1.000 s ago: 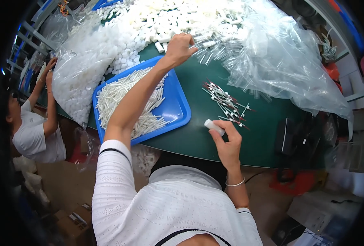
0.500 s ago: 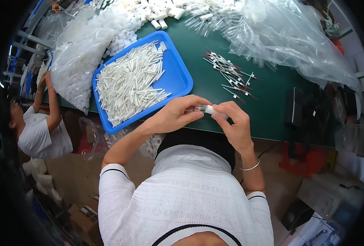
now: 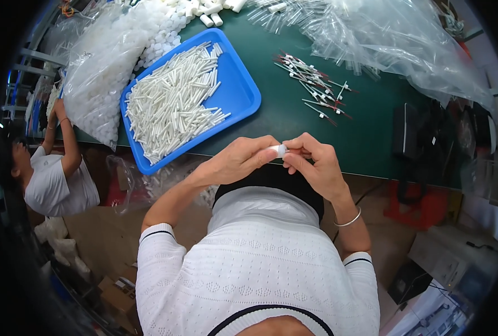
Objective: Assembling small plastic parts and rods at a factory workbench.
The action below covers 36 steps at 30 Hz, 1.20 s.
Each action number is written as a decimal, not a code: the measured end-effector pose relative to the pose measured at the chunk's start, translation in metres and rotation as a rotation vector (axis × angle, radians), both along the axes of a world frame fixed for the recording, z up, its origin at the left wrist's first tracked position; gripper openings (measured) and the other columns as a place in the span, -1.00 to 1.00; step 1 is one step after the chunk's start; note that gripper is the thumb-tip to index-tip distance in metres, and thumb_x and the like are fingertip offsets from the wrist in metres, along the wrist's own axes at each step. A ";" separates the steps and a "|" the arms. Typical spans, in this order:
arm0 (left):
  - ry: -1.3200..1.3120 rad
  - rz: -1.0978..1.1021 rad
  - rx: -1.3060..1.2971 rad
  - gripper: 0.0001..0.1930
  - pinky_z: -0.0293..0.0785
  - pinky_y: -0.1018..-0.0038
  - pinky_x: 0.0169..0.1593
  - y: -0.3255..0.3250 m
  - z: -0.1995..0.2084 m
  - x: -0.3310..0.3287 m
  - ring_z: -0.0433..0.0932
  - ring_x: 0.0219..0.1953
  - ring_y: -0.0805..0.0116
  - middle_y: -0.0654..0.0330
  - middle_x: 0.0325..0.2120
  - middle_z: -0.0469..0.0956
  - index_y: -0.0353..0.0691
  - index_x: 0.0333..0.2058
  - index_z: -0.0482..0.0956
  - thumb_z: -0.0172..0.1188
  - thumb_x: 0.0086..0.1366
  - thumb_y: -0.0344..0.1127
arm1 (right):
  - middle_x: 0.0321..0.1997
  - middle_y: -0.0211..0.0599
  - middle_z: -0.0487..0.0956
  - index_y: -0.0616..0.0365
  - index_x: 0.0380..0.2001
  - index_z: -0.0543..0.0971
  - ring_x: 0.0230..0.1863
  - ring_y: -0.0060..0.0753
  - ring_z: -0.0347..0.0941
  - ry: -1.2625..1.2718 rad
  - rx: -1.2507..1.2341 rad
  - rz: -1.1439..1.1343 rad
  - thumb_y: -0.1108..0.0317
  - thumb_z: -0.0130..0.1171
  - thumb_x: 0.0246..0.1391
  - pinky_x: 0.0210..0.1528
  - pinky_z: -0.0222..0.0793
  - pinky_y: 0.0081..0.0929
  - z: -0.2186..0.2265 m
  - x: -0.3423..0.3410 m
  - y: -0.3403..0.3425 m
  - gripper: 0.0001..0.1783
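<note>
Far to your left, another person in a grey shirt (image 3: pixel 58 182) is reaching up to the table edge. Beside them a clear bag of small white caps (image 3: pixel 100 84) is lying on the green table (image 3: pixel 366 140). Next, the blue tray (image 3: pixel 243 92) is holding a heap of white tubes (image 3: pixel 173 103), which look like finished pieces, so a good part of the work seems done.

At the near table edge, your left hand (image 3: pixel 235 162) is pinching one end of a small white tube (image 3: pixel 281 150), and your right hand (image 3: pixel 316 165) is pinching the other; both are closing on it. Beyond them, thin sticks with red tips (image 3: pixel 316 89) are waiting, and clear bags (image 3: pixel 406 39) of more stock are lying at the right, so plenty appears left.
</note>
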<state>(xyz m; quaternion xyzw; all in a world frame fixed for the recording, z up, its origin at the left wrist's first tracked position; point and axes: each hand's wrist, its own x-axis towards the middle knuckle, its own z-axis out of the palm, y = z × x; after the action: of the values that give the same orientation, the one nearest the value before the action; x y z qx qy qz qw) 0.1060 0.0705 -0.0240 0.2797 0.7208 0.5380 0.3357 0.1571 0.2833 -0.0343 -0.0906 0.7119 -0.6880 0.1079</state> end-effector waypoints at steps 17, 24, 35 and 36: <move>0.389 0.224 -0.012 -0.82 0.38 0.30 -0.43 0.008 -0.013 0.031 0.47 -0.49 0.04 0.05 -0.50 0.45 -0.27 -0.27 0.47 0.23 0.22 -0.33 | -0.17 -0.22 0.58 0.37 -0.14 0.58 -0.20 -0.53 0.53 -0.017 -0.205 -0.103 0.64 0.20 0.06 -0.15 0.52 -0.65 -0.022 0.019 -0.005 -0.75; 0.737 0.223 -0.113 -0.70 0.42 0.33 -0.42 0.012 -0.020 0.037 0.52 -0.45 0.08 0.07 -0.45 0.48 -0.28 -0.23 0.47 0.34 0.08 -0.37 | -0.16 -0.26 0.56 0.27 -0.25 0.66 -0.19 -0.56 0.47 0.098 -0.305 -0.196 0.65 0.25 -0.02 -0.16 0.45 -0.63 -0.036 0.020 -0.012 -0.79; 0.816 0.280 -0.013 -0.67 0.40 0.30 -0.39 0.014 -0.017 0.034 0.47 -0.42 0.12 0.10 -0.48 0.42 -0.28 -0.24 0.45 0.35 0.04 -0.36 | -0.15 -0.30 0.52 0.24 -0.21 0.64 -0.18 -0.55 0.45 0.050 -0.417 -0.221 0.65 0.27 -0.03 -0.11 0.44 -0.62 -0.025 0.021 -0.018 -0.74; 0.845 0.292 -0.052 -0.67 0.40 0.31 -0.39 0.015 -0.015 0.036 0.45 -0.41 0.13 0.10 -0.47 0.41 -0.28 -0.24 0.46 0.35 0.03 -0.36 | -0.15 -0.28 0.52 0.27 -0.24 0.64 -0.19 -0.55 0.45 0.111 -0.367 -0.200 0.65 0.25 -0.01 -0.10 0.45 -0.61 -0.031 0.022 -0.015 -0.78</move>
<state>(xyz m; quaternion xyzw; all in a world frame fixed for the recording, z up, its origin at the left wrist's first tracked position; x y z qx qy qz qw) 0.1417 0.0853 -0.0386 0.3618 0.8399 0.4000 -0.0607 0.1790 0.2679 -0.0657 -0.0757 0.5848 -0.8074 -0.0186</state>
